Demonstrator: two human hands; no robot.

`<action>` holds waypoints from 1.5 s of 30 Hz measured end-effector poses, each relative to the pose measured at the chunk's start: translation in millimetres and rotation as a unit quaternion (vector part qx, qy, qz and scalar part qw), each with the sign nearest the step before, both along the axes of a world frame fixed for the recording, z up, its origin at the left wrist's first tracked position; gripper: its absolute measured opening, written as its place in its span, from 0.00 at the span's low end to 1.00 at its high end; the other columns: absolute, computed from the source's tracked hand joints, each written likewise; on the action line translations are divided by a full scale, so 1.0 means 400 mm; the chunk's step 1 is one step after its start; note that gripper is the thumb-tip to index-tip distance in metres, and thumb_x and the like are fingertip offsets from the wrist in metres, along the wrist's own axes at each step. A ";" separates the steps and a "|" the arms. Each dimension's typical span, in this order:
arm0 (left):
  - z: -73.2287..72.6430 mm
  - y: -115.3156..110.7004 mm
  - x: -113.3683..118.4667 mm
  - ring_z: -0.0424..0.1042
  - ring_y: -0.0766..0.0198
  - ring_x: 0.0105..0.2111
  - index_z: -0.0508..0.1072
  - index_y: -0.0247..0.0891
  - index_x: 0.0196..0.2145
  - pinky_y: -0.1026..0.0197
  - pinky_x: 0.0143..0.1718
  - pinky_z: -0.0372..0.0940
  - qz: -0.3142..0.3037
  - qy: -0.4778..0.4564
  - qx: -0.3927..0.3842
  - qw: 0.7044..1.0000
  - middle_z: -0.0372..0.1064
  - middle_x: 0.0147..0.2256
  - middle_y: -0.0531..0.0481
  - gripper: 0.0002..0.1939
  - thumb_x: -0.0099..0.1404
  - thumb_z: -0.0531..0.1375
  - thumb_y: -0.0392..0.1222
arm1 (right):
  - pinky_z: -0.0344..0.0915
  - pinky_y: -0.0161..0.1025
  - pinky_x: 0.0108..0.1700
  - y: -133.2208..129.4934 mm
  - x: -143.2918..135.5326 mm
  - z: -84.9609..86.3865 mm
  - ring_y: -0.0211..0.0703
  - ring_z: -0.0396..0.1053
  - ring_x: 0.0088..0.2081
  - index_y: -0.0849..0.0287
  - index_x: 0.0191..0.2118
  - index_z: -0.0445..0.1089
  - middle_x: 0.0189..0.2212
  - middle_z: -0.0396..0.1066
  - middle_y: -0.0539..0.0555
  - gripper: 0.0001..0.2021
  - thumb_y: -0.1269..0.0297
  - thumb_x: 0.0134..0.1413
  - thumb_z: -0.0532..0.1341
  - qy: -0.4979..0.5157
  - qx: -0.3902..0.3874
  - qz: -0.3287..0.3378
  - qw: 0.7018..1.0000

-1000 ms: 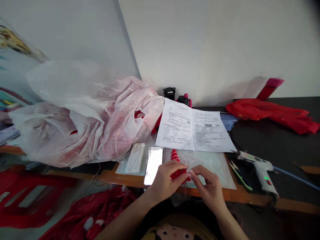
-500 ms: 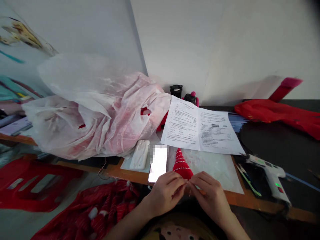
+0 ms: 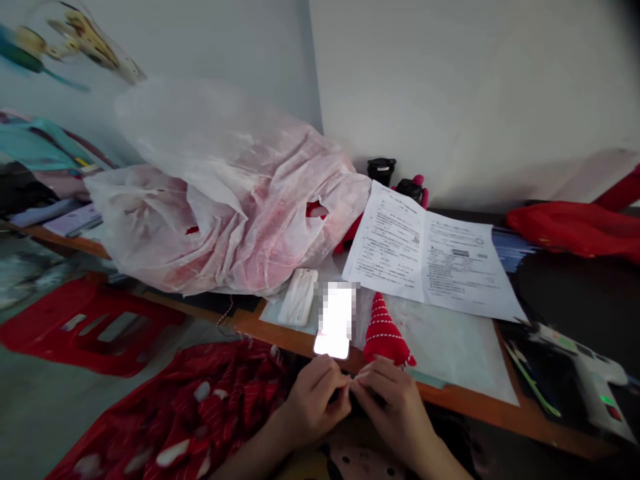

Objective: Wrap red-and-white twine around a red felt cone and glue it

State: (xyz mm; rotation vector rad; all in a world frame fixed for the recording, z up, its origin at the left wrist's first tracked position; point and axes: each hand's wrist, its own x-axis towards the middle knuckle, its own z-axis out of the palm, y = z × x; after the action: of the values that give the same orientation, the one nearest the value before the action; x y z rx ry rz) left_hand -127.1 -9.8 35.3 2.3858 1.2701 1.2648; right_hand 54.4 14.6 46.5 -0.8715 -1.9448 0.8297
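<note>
Red striped fabric cone [image 3: 384, 333] is resting near the desk [image 3: 500, 415] edge just beyond the right hand [image 3: 393, 395], probably light, squashy, best held round its wide base, while that and the left hand [image 3: 320, 393] are pinching fingertip-to-fingertip, contents too small to tell.

The table [image 3: 525, 423] (brown-edged) bears a bag [image 3: 280, 227] and glue gun [image 3: 593, 373].

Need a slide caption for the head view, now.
Left hand and right hand meet at the fingertips beside a red, white-striped cone and lit phone.
</note>
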 end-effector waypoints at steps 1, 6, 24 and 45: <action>-0.006 -0.007 -0.009 0.65 0.63 0.29 0.67 0.39 0.37 0.62 0.29 0.64 0.008 0.005 0.004 1.000 0.64 0.28 0.50 0.10 0.63 0.57 0.26 | 0.67 0.38 0.34 -0.001 -0.008 -0.005 0.42 0.70 0.30 0.59 0.30 0.73 0.28 0.74 0.54 0.11 0.73 0.65 0.59 -0.004 -0.007 0.010 1.000; -0.029 -0.044 -0.049 0.64 0.62 0.30 0.67 0.38 0.37 0.62 0.29 0.64 0.038 0.021 0.023 0.999 0.64 0.28 0.50 0.09 0.63 0.58 0.26 | 0.67 0.37 0.34 -0.008 -0.038 -0.025 0.42 0.71 0.31 0.59 0.30 0.74 0.29 0.74 0.55 0.12 0.70 0.66 0.59 -0.023 -0.038 0.053 0.998; 0.001 -0.041 -0.228 0.63 0.64 0.24 0.63 0.41 0.29 0.62 0.25 0.60 0.155 -0.040 -0.013 0.987 0.61 0.25 0.53 0.09 0.66 0.51 0.32 | 0.67 0.37 0.34 -0.030 -0.026 -0.019 0.41 0.72 0.30 0.58 0.36 0.76 0.29 0.74 0.52 0.05 0.68 0.62 0.62 0.000 -0.156 0.059 0.986; 0.005 -0.036 -0.091 0.63 0.62 0.27 0.68 0.37 0.28 0.59 0.30 0.61 -0.074 0.224 -0.023 0.972 0.66 0.26 0.49 0.11 0.68 0.51 0.31 | 0.59 0.36 0.33 -0.028 -0.037 -0.041 0.42 0.70 0.31 0.59 0.29 0.72 0.28 0.73 0.52 0.08 0.74 0.59 0.61 -0.114 -0.051 0.082 0.989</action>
State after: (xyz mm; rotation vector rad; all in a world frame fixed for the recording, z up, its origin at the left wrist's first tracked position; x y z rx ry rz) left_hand -163.4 -24.1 37.4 2.7686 1.1719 0.6673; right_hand 39.7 3.3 30.0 -0.9078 -2.2123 0.9669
